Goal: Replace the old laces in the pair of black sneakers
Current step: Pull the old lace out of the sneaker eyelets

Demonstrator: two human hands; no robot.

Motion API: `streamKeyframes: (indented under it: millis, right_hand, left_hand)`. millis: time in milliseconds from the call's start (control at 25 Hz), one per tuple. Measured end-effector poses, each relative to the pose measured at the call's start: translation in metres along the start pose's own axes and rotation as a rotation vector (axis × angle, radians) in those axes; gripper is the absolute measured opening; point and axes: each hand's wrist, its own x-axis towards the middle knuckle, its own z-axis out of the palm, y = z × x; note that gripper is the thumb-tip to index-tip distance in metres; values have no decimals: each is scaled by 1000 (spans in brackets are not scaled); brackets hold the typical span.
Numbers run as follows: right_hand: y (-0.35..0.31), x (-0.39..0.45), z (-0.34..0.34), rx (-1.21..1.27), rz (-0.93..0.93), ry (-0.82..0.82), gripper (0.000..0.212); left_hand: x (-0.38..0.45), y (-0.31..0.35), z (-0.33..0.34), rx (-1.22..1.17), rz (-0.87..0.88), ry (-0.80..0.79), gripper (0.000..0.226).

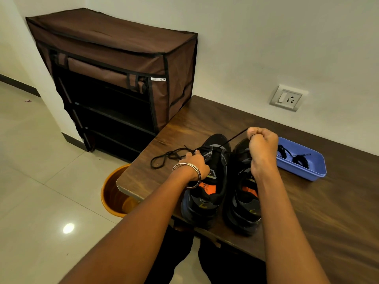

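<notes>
Two black sneakers stand side by side on the wooden table [205, 124], toes pointing away from me. My left hand [194, 162] rests on the left sneaker [207, 193] near its tongue and pinches the black lace [166, 156], whose loose end trails in loops to the left over the table. My right hand [260, 144] hovers above the right sneaker [244, 203] with fingers curled around the other end of that lace, which runs taut from the left sneaker's eyelets up to my fist. A blue tray [311, 171] to the right holds two coiled black laces [299, 158].
An orange bucket [110, 193] stands on the tiled floor under the table's left corner. A brown fabric shoe rack [114, 78] stands against the wall behind the table's left end. A wall socket [287, 98] sits above the table.
</notes>
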Motion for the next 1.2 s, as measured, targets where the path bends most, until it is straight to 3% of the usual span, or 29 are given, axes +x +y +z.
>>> streamKeyframes:
  millis: [80,120,200,320,400,480,560,680,760,920,1000,1080,1200]
  right_hand:
    - [7,2,-2,-406,-60,78,12]
    - [10,3,0,-604,-119,63,23]
    - [15,3,9,-787,-277,-94,34]
    - [22,-4,36,-1052,-375,-380,18]
    - [27,-13,49,-1195,-400,-380,13]
    - [27,-15,53,-1210,-417,-320,6]
    - [26,-14,50,-1136,-354,-314,15]
    - [18,-9,39,-630,-213,-218,15]
    - [10,-10,27,-304,-255,-99,20]
    - [2,-11,10,92,-236,64,20]
    - [8,-7,8,-73,-222,117,10]
    - [14,-2,8,-493,-273,100,21]
    - [22,-1,20,-865,-403,-213,28]
  left_hand:
    - [-2,3,1,13,12,1,74]
    - [-4,3,0,24,16,3,74]
    - [-6,4,-1,48,13,1,76]
    - [-7,3,1,72,8,-15,80]
    - [-7,3,1,70,13,-20,81]
    - [-6,1,1,67,26,-23,80]
    - [-5,0,0,61,36,-20,80]
    - [-4,0,2,52,31,-5,79]
    - [-4,1,3,40,18,11,79]
    - [-6,4,4,45,5,26,78]
    - [-6,4,4,40,1,19,78]
    - [-6,4,4,43,-1,20,79]
    - [-5,5,5,43,-3,17,80]
